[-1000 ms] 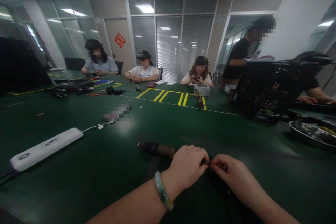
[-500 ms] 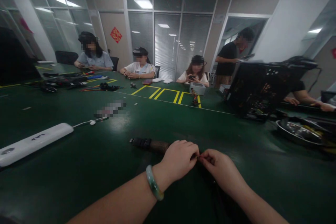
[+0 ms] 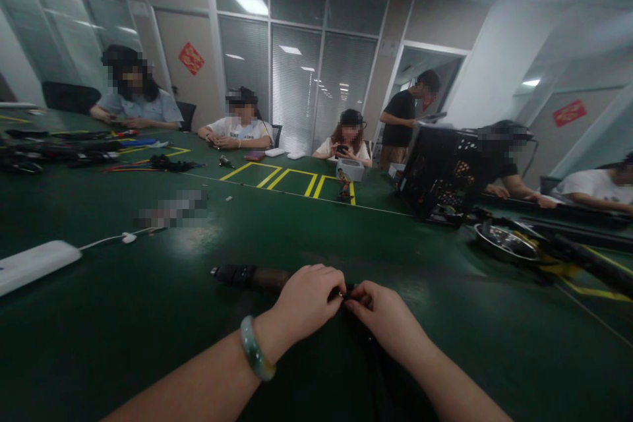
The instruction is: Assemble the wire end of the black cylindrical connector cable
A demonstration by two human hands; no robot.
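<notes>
In the head view, the left hand (image 3: 307, 300), a green bangle (image 3: 255, 349) round its wrist, reaches in from the lower left with its back up and fingers curled, pinching a tiny part (image 3: 341, 295) just in front of the body. The right hand (image 3: 388, 318) angles in from the lower right, thumb and forefinger closed on the same part, while a dark tool (image 3: 247, 275) lies on the green table (image 3: 163, 336), partly behind the left hand

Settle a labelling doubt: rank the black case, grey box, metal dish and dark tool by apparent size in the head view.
1. Black case
2. Metal dish and dark tool: too alike; tool nearer, partly hidden
3. Grey box
</notes>
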